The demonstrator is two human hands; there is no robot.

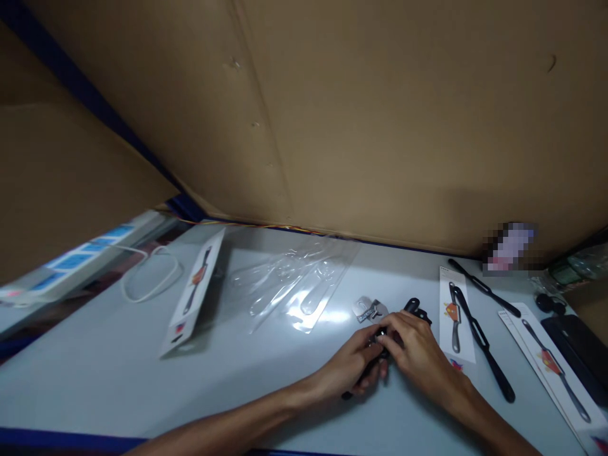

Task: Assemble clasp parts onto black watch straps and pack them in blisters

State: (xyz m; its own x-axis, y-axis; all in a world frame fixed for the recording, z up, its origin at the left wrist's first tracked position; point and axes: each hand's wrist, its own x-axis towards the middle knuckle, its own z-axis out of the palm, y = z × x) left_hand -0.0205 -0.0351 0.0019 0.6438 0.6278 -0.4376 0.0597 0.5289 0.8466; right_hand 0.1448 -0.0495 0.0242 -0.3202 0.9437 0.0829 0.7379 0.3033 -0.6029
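Observation:
Fingers of my left hand wrap round a black plastic handle held low over the table, its lower end sticking out below the palm. My right hand closes on the same handle from the other side, fingertips at its middle, where a small shiny spot shows. Most of the handle is hidden by both hands. Black ends show just beyond my right knuckles; whether they belong to the held handle I cannot tell. Small metal pieces lie on the table just past my fingertips.
Two slotted black handles lie at right, beside a printed card and more cards. Clear plastic blister packs lie mid-table. Another card stands tilted at left, near a white cable and a power strip. Cardboard walls rise behind.

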